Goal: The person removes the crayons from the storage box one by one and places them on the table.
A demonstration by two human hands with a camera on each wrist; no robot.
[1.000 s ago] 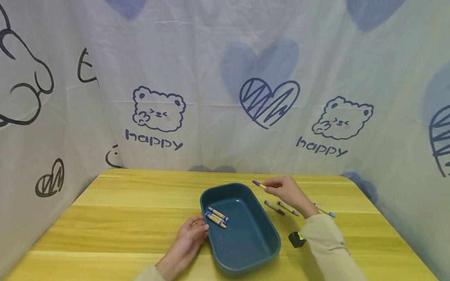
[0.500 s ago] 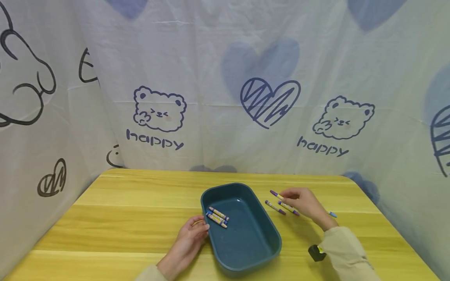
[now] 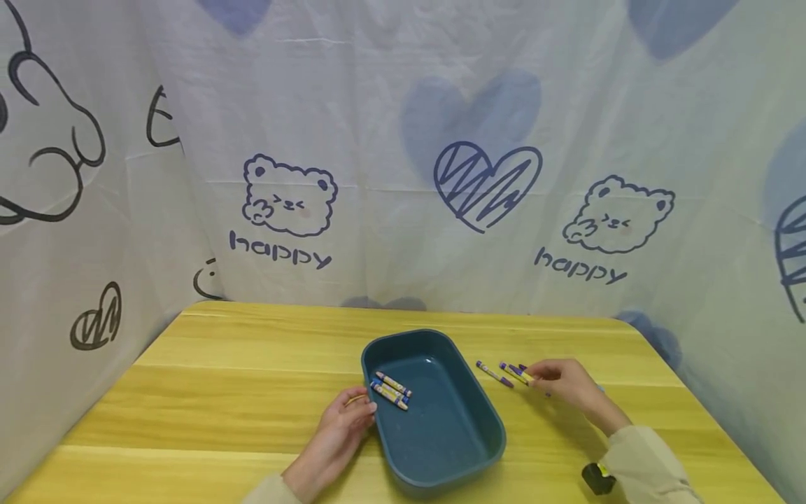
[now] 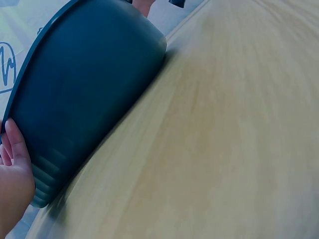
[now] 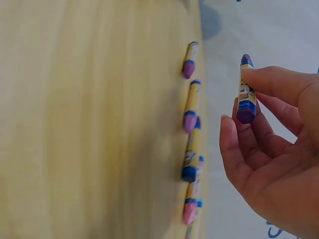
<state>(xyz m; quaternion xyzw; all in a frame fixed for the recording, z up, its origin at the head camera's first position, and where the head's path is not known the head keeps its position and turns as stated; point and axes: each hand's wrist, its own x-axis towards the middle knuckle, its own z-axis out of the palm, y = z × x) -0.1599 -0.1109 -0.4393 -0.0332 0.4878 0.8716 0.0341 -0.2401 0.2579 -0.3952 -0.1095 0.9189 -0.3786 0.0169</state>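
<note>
Tbl (image 3: pixel 264 392): blue-tip crayon (image 3: pixel 601 388) mostly behind R hand (image 3: pixel 563 381) w/ purple crayon (image 5: pixel 246 95)

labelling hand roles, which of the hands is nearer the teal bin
Left. The left hand touches the left side of the teal bin; the right hand is off to the bin's right, beyond a loose crayon, pinching a purple crayon.
</note>
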